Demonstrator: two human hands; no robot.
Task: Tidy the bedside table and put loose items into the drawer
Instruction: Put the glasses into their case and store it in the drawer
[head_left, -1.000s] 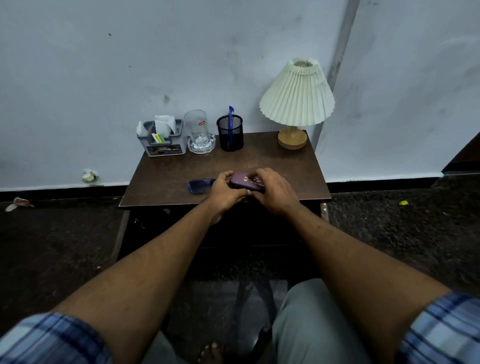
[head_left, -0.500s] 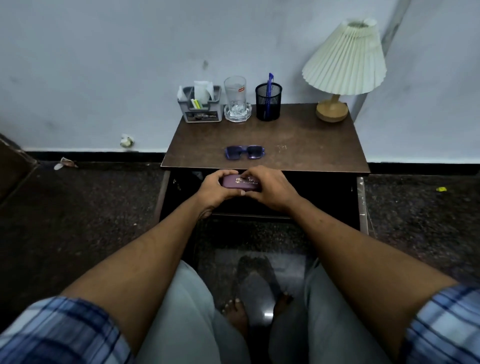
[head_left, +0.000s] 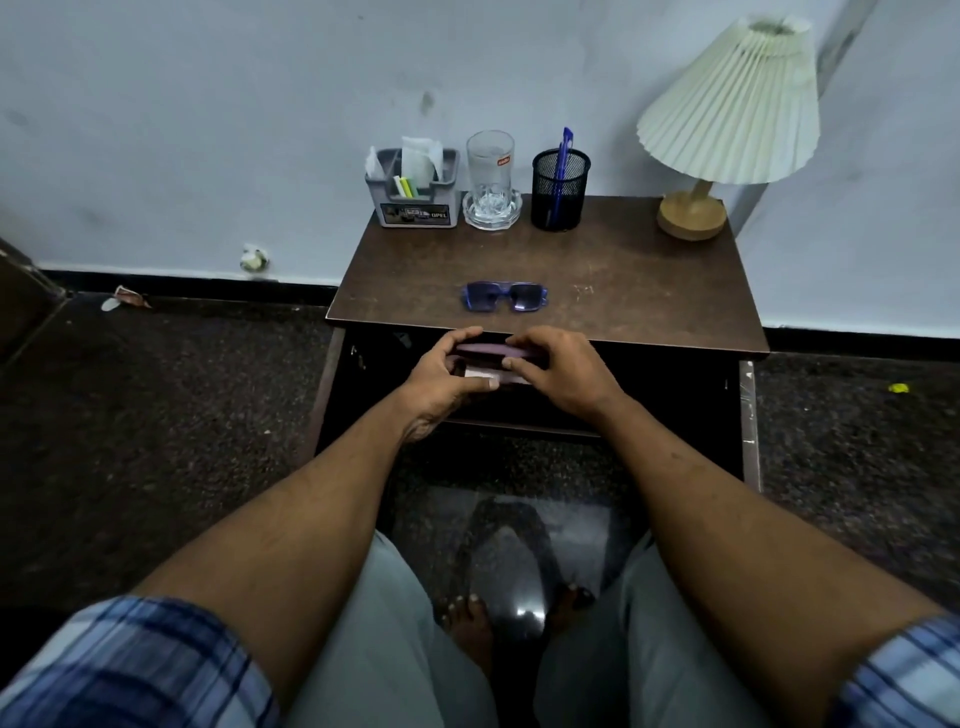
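A purple case (head_left: 488, 349) was held between both hands just in front of the table's (head_left: 649, 291) front edge, above the dark open drawer (head_left: 660, 395). The left hand (head_left: 441, 371) was curled round the case's left end, thumb nearest the camera. The right hand (head_left: 563, 371) was curled over its right end. The case appeared partly opened, with something pale seen under the lid. Blue sunglasses (head_left: 505, 297) were laid on the tabletop near the front edge, apart from the hands. Along the back, an organiser (head_left: 415, 208), a glass (head_left: 490, 166), a mesh cup (head_left: 560, 192) holding a pen and a lamp (head_left: 727, 114) were lined up.
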